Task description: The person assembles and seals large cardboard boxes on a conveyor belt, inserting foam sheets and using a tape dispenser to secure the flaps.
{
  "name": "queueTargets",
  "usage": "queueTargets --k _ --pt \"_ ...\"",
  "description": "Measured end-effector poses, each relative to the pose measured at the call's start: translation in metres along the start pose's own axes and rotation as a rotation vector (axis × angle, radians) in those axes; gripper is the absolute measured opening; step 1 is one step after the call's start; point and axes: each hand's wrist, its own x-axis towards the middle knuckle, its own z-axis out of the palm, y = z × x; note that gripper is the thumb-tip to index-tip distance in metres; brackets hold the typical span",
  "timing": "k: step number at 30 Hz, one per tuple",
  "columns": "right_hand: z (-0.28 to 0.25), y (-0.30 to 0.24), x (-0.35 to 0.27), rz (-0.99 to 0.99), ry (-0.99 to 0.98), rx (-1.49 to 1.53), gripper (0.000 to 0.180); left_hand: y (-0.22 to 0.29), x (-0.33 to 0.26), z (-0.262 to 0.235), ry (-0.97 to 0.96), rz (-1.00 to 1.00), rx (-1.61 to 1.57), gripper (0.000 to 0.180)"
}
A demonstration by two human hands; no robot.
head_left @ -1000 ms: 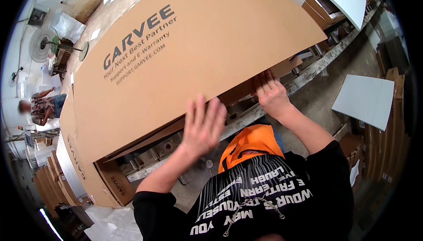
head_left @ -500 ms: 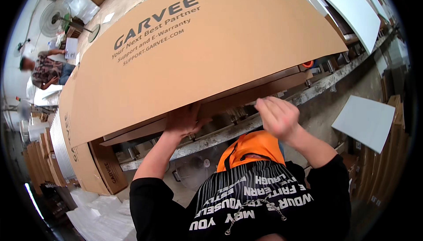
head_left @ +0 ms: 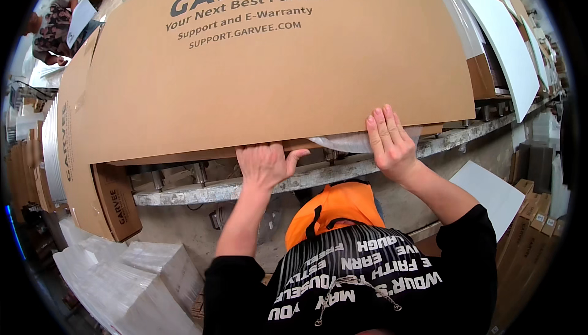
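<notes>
A large brown cardboard box flap with dark printed lettering fills the upper view. My left hand grips its lower edge from underneath, fingers hidden behind the cardboard and thumb out. My right hand presses flat on the flap's lower right edge, fingers spread upward. Clear plastic wrapping shows under the flap between my hands. The box side hangs down at the left.
A grey metal conveyor rail runs under the box. White panels lean at the right; a white sheet lies below them. Wrapped white packages sit lower left. Another person stands far upper left.
The flap has swung down and closer, now covering the box opening. My left hand went from open on top to gripping the edge; my right hand moved onto the flap.
</notes>
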Motion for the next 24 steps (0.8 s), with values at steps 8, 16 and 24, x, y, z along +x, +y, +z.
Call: queueTargets --k 8,16,24 --pt "-0.001 -0.009 0.006 0.03 0.033 0.024 0.036 -0.013 -0.022 0.052 0.748 0.053 -0.025 0.079" --pt "-0.03 -0.063 0.022 -0.064 0.292 0.313 0.029 -0.016 -0.013 0.041 0.667 0.148 0.2 0.072" --pt "0.005 -0.002 0.042 0.281 -0.443 0.387 0.095 -0.022 -0.017 0.047 0.688 0.101 0.245 0.073"
